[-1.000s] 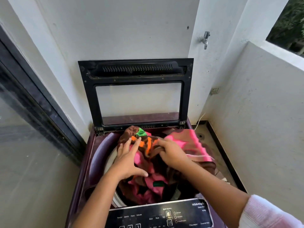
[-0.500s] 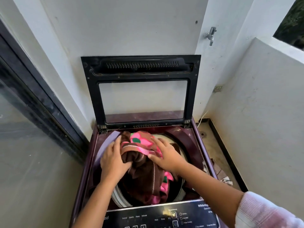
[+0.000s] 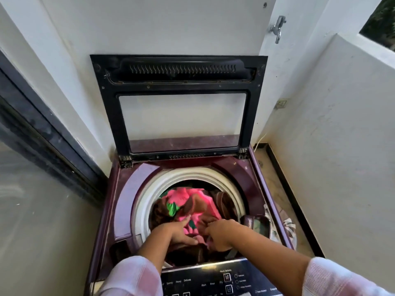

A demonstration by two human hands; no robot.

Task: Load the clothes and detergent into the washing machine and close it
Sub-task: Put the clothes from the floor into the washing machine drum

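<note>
A maroon top-loading washing machine (image 3: pixel 119 189) stands in the corner with its black glass lid (image 3: pixel 178 69) propped upright against the wall. Inside the white-rimmed drum (image 3: pixel 149 189) lies a brown, pink and green cloth (image 3: pixel 188 201). Both of my hands are down in the drum's near side. My left hand (image 3: pixel 177 231) presses flat on the cloth with fingers spread. My right hand (image 3: pixel 218 232) has its fingers curled into the cloth's folds. No detergent is in sight.
The dark control panel (image 3: pixel 213 280) runs along the machine's near edge. A tap (image 3: pixel 277 28) sticks out of the wall at upper right. A glass door with a dark frame (image 3: pixel 42 135) flanks the left. More fabric (image 3: pixel 286 227) lies on the floor to the machine's right.
The cloth, bunched above the drum rim a second ago, has been pushed down inside the drum. Both hands have moved lower and nearer, following it in.
</note>
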